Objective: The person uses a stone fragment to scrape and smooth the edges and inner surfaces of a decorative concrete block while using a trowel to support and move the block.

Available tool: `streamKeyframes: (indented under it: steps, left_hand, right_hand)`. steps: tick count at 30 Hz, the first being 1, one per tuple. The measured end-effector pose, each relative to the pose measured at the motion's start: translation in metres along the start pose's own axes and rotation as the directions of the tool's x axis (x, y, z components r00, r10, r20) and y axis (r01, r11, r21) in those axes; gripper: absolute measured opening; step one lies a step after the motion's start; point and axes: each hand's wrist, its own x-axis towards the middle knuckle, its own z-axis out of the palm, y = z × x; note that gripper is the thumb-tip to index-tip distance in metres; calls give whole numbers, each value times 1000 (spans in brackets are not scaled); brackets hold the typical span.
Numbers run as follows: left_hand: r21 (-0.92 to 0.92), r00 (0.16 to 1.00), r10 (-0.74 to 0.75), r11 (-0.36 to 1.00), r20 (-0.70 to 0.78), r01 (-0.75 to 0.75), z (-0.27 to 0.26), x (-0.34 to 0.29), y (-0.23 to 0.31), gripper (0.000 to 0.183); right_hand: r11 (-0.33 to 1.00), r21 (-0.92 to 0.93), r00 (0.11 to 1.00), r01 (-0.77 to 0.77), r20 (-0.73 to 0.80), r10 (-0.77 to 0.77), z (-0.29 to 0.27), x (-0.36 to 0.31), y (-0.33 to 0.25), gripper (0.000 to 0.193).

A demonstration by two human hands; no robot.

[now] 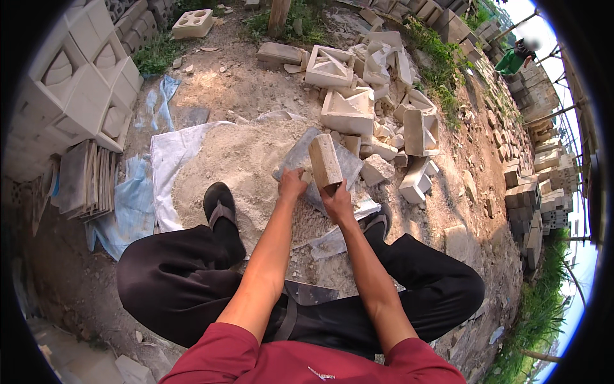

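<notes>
Outdoor yard, bare dirt ground. Stacked patterned concrete blocks fill the upper left of the frame; a heap of broken block pieces lies at upper centre, and more stacks run down the right edge. A white sack sheet is spread left of centre with a sand pile on it.

You are squatting, black trousers, a sandalled foot at the near edge of the sand.

Object in hand: a tan rectangular brick, just right of frame centre. Your right hand is clamped around its lower end, fingers wrapped tight. The brick rises from that hand toward the top of the frame, so its long axis runs near-vertical in the picture, leaning slightly to the left at the top. It sits above a grey slab that lies tilted on the sand.

Your left hand is just left of the brick's lower end, resting on the grey slab's near edge. Fingers curl over the edge; whether they grip it firmly or only press on it, cannot tell.

Relation: the brick lies directly up-frame of the right hand, which is the only one holding it. The left hand is beside it, close but apart from the brick.
</notes>
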Motion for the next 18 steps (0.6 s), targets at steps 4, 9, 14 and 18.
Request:
streamKeyframes:
  steps: [4,9,14,18]
  left_hand:
    - [-21,1000,9,1000,-14,-10,2,5,-12,54]
    - [10,1000,6,1000,22,-6,4,10,-15,48]
    - [55,995,8,998,103,-14,2,11,-3,50]
    - [83,995,9,996,94,-17,0,14,-9,50]
  right_hand:
    - [999,-23,999,-33,-18,33,1,-9,-7,83]
    - [1000,8,995,-7,-103,8,2,-2,-18,73]
    - [998,-58,1000,-14,-14,13,5,-3,-4,75]
    - [1000,-4,1000,6,-30,-6,6,3,-8,73]
